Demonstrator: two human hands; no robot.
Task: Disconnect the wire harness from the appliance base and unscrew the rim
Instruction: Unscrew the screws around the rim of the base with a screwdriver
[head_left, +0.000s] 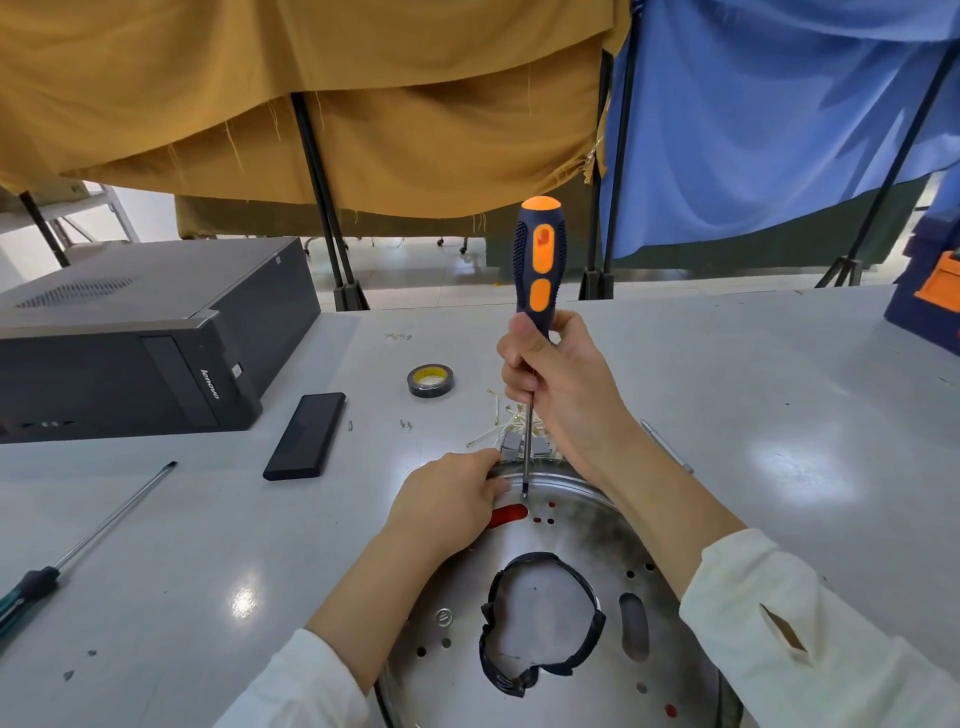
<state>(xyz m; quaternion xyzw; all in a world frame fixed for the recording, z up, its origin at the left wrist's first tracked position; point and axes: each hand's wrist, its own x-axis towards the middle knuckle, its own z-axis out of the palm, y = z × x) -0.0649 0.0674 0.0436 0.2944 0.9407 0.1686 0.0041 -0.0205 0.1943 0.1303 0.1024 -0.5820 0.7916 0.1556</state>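
The orange-and-black screwdriver (535, 291) is being pinched low on its handle by the right hand (558, 384), shaft upright, tip directly below on the far rim (571, 480) of the appliance base (457, 623). The rim is being gripped just beside the tip by the left hand (447, 501). The wire harness (511, 434) is lying close behind on the desk (182, 545).

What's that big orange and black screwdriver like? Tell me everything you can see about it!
The screwdriver has a fat handle, dark with orange patches and an orange cap, that looks like rubbery plastic. A long, thin, shiny metal shaft comes out below. It stands nearly upright, tip down on the far rim of the round metal appliance base. The right hand grips the bottom of the handle and the top of the shaft. The left hand rests on the rim beside the tip.
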